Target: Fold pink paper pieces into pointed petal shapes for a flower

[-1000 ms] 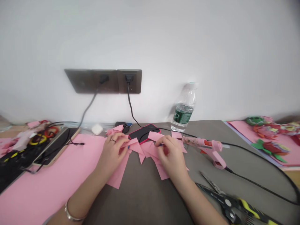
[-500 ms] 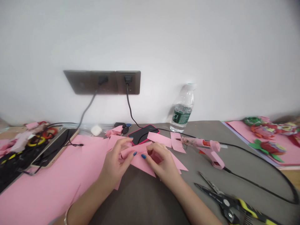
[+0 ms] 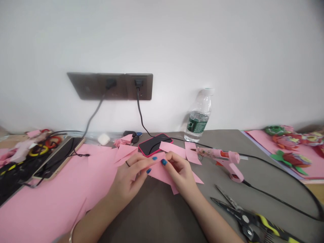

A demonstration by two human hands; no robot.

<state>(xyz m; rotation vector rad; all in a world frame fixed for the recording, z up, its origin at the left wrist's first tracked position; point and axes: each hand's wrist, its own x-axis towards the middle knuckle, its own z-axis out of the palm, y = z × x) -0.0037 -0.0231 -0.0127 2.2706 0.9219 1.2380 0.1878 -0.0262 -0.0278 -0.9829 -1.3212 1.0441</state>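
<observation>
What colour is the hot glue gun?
The hot glue gun is pink with orange details; the head view shows it best.

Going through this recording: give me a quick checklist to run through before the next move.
1. Left hand grip on the pink paper piece: ok, the fingers are on it.
2. Right hand grip on the same piece: ok, pinching it.
3. Any crease in the piece: cannot tell, the hands cover that part.
4. Hot glue gun nozzle clear of paper: not ok, its tip appears to lie over a pink paper scrap.
5. Glue gun heated: cannot tell.
6. Snips: ok, lying at lower right, in neither hand.
</observation>
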